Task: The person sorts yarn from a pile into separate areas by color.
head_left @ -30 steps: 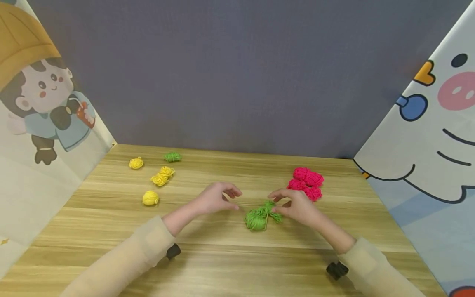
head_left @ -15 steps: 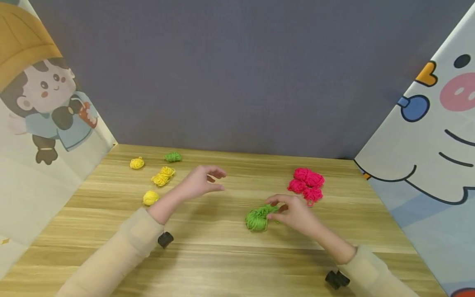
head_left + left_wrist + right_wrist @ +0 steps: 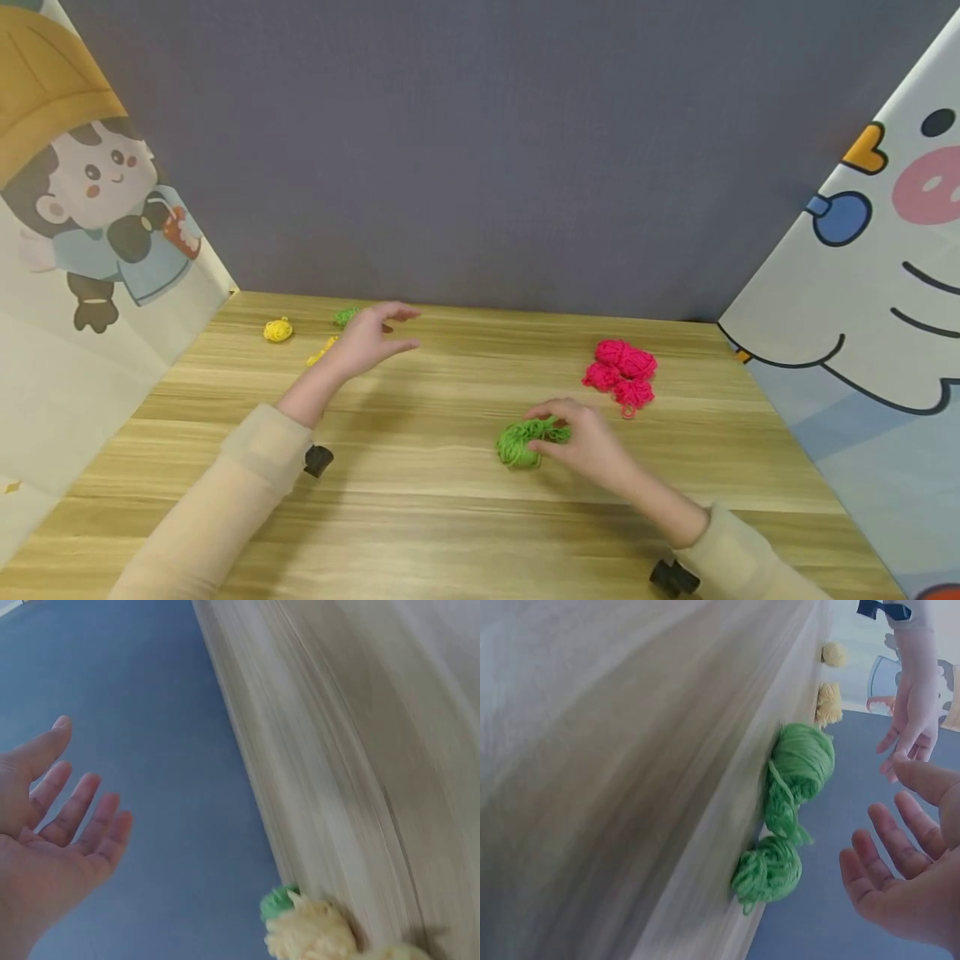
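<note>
My left hand (image 3: 363, 340) is held above the table's left side, its fingers loosely bent with nothing between them. Behind it in the head view are a small green yarn ball (image 3: 346, 317) and a yellow yarn bundle (image 3: 321, 352), both partly covered. My right hand (image 3: 577, 437) hovers beside green yarn (image 3: 516, 446), fingers parted and curved. From the right wrist, a gap shows between that hand (image 3: 907, 877) and the green yarn: a larger ball (image 3: 802, 761) and a smaller bundle (image 3: 769, 871) lie close together on the table.
Several pink yarn balls (image 3: 621, 367) sit clustered at the back right of the wooden table (image 3: 450, 533). A yellow yarn ball (image 3: 277, 330) lies at the back left. A grey panel (image 3: 480, 167) rises behind the table, with printed panels on both sides.
My left hand has moved left and away toward the back, now covering the front yellow ball and parts of others. The right hand has shifted slightly left over the green yarn.
</note>
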A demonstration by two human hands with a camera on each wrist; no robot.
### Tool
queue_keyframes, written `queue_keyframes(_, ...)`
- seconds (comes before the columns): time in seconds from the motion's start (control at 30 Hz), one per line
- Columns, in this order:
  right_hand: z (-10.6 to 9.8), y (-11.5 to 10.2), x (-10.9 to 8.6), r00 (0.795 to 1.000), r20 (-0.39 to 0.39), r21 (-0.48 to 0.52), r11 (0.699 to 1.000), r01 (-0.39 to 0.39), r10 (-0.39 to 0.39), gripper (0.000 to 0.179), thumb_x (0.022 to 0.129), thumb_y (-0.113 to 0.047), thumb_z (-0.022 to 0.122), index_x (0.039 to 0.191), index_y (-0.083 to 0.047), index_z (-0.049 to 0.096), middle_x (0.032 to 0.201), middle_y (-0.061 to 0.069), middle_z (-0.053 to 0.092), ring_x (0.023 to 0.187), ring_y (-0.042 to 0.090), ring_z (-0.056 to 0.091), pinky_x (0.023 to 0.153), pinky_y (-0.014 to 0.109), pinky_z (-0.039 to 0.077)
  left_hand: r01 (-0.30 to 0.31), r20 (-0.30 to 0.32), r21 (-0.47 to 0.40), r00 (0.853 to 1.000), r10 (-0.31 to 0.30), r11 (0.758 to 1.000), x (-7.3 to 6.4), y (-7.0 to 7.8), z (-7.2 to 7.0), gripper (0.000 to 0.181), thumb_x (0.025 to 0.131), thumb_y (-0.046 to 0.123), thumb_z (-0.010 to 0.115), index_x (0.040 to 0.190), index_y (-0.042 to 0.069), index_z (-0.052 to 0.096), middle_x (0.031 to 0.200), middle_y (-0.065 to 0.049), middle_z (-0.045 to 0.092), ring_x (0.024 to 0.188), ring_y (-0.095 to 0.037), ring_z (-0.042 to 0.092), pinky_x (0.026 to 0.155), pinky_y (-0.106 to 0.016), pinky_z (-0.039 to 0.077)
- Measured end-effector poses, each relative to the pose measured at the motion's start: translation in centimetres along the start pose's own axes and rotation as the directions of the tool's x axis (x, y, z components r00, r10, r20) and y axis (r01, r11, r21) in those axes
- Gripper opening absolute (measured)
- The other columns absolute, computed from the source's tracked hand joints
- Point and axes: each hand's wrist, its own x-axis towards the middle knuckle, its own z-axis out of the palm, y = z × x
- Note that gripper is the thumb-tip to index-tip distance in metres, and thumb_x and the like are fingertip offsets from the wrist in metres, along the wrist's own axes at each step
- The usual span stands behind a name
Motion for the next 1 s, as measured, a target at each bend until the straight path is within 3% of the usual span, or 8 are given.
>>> queue_keyframes(0.33, 1.2, -0.4, -0.2, 1.0, 0.0, 0.017, 1.0, -0.002, 0.002, 0.036, 0.071, -0.013, 0.082, 0.104, -0.013, 0.069, 0.104, 0.001, 0.068, 0.089, 0.022, 0.064, 0.075, 0.035, 0.056, 0.058, -0.09, 0.064, 0.995, -0.052, 0.996, 0.9, -3.0, -2.1, 0.052, 0.084, 0.016, 0.073, 0.131, 0.008, 0.053, 0.135, -0.016, 0.049, 0.124, -0.036, 0.044, 0.099, -0.052, 0.042)
queue_keyframes(0.53, 1.9, -0.2, -0.4, 1.0, 0.027, 0.02, 1.0, -0.015, 0.015, 0.036, 0.071, -0.015, 0.082, 0.105, -0.016, 0.069, 0.106, -0.001, 0.068, 0.088, 0.019, 0.063, 0.07, 0.032, 0.054, 0.097, -0.074, 0.107, 0.993, -0.09, 0.99, 1.6, -4.8, -3.2, 0.055, 0.085, 0.021, 0.071, 0.135, 0.008, 0.05, 0.14, -0.018, 0.044, 0.123, -0.037, 0.044, 0.098, -0.053, 0.041)
queue_keyframes(0.73, 2.5, -0.3, -0.4, 0.999, 0.05, 0.018, 1.0, -0.018, 0.017, 0.035, 0.071, -0.014, 0.082, 0.104, -0.015, 0.069, 0.105, -0.002, 0.068, 0.087, 0.015, 0.06, 0.069, 0.029, 0.052, 0.139, -0.059, 0.126, 0.989, -0.133, 0.982, 2.3, -6.3, -4.1, 0.059, 0.087, 0.023, 0.069, 0.138, 0.007, 0.046, 0.144, -0.02, 0.04, 0.132, -0.04, 0.035, 0.105, -0.057, 0.033)
queue_keyframes(1.0, 2.9, 0.0, -0.3, 0.998, 0.064, 0.033, 0.999, -0.01, 0.008, 0.035, 0.07, -0.013, 0.082, 0.103, -0.015, 0.069, 0.104, 0.0, 0.068, 0.092, 0.016, 0.06, 0.071, 0.028, 0.052, 0.201, -0.012, 0.127, 0.98, -0.201, 0.971, 2.7, -8.4, -4.2, 0.06, 0.091, 0.024, 0.063, 0.142, 0.003, 0.039, 0.147, -0.022, 0.034, 0.136, -0.041, 0.027, 0.11, -0.057, 0.026)
